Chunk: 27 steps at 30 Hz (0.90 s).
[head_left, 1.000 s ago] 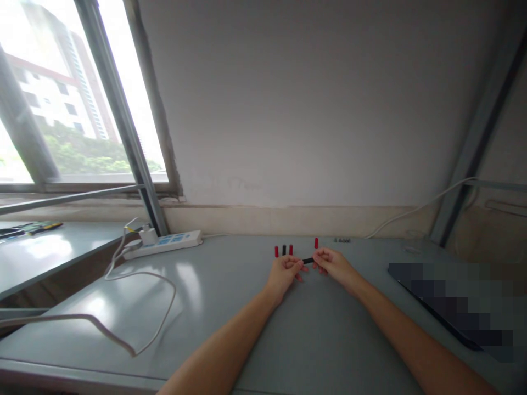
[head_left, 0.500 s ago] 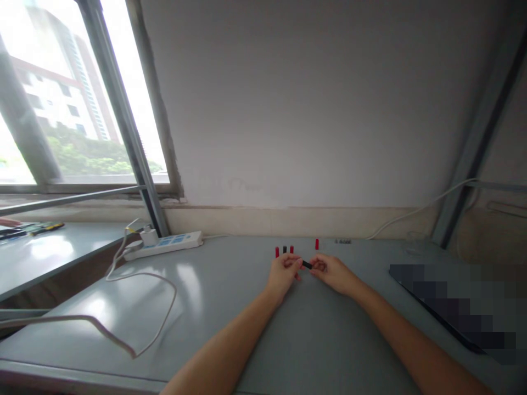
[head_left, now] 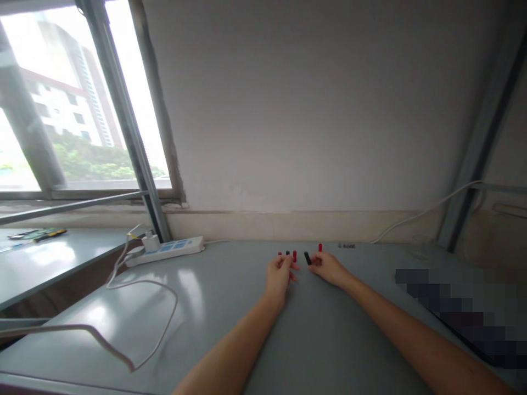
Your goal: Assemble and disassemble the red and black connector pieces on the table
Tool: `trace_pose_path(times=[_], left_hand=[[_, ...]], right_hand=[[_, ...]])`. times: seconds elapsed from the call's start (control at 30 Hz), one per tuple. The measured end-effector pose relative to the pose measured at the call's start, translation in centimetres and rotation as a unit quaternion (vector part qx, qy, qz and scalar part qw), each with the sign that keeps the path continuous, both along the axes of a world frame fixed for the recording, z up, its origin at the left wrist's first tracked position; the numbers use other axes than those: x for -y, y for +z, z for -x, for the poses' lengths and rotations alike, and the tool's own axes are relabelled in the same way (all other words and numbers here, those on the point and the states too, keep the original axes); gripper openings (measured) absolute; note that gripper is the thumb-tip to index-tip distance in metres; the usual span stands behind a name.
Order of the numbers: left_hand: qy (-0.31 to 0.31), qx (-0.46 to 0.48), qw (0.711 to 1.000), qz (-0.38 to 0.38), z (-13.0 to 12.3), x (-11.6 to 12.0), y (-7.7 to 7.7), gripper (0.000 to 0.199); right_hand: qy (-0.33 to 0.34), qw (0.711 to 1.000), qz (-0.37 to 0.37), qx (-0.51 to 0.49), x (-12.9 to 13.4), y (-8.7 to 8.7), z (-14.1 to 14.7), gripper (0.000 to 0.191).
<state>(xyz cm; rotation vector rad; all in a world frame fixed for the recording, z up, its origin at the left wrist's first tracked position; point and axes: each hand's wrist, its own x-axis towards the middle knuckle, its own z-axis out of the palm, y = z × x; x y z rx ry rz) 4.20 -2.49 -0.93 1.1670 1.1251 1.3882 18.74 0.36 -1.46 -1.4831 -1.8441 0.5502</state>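
A small black cylinder (head_left: pixel 307 258) is pinched at its lower end by the fingertips of my right hand (head_left: pixel 328 268), tilted with its top leaning left. To the left, apart from the cylinder, my left hand (head_left: pixel 278 277) has its fingers curled in with the thumb against them. Whatever it may hold is too small or hidden to make out. Just beyond its fingers stand a red piece (head_left: pixel 295 256), a black piece (head_left: pixel 287 253) and another red piece (head_left: pixel 279 253), partly covered by the hand. Behind my right hand stands one more red piece (head_left: pixel 320 247).
Several tiny grey parts (head_left: pixel 346 246) lie near the wall on the grey table (head_left: pixel 329 340). A white power strip (head_left: pixel 168 251) and its looping cable (head_left: pixel 176 296) are at left. A blurred dark object (head_left: pixel 457 312) lies at right, below a clear container (head_left: pixel 420 255).
My hands have drawn apart. The black cylinder has left my left fingers, stays in my right hand and is now tilted more upright. The view has shifted slightly.
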Motion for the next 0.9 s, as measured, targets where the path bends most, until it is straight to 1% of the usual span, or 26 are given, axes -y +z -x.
trace_pose_path(times=[0.17,0.3,0.43,0.53,0.6,0.67,0.73,0.8,0.9], left_hand=[[0.008,0.025,0.999,0.021,0.1,0.2,0.2,0.014],[0.002,0.016,1.0,0.022,0.0,0.2,0.2,0.015],[-0.005,-0.033,0.999,0.002,-0.2,0.0,-0.2,0.016],[-0.023,-0.108,0.993,-0.051,-0.3,-0.1,-0.9,0.017],[-0.04,-0.177,0.977,-0.113,-0.4,0.0,-1.3,0.018],[-0.055,-0.252,0.951,-0.172,-0.6,0.4,-1.7,0.019],[-0.07,-0.31,0.926,-0.206,-0.8,0.9,-1.9,0.02],[-0.084,-0.348,0.908,-0.22,-1.0,1.3,-1.9,0.02],[-0.089,-0.388,0.886,-0.237,-1.1,1.6,-1.7,0.02]], right_hand=[[-0.016,1.0,0.005,0.009,-1.1,-0.2,0.7,0.004],[-0.039,0.999,-0.009,0.028,-1.6,-0.6,1.3,0.003],[-0.071,0.994,-0.011,0.086,-1.9,-0.9,1.8,0.006],[-0.067,0.99,-0.005,0.121,-1.9,-0.8,1.8,0.01],[-0.055,0.989,0.002,0.14,-1.9,-0.5,1.4,0.012],[-0.041,0.986,0.012,0.16,-1.8,-0.1,0.4,0.012],[-0.033,0.983,0.02,0.18,-1.7,0.4,-0.9,0.01],[-0.06,0.977,0.021,0.204,-1.7,0.8,-2.3,0.008],[-0.139,0.961,0.02,0.237,-1.8,0.9,-4.0,0.013]])
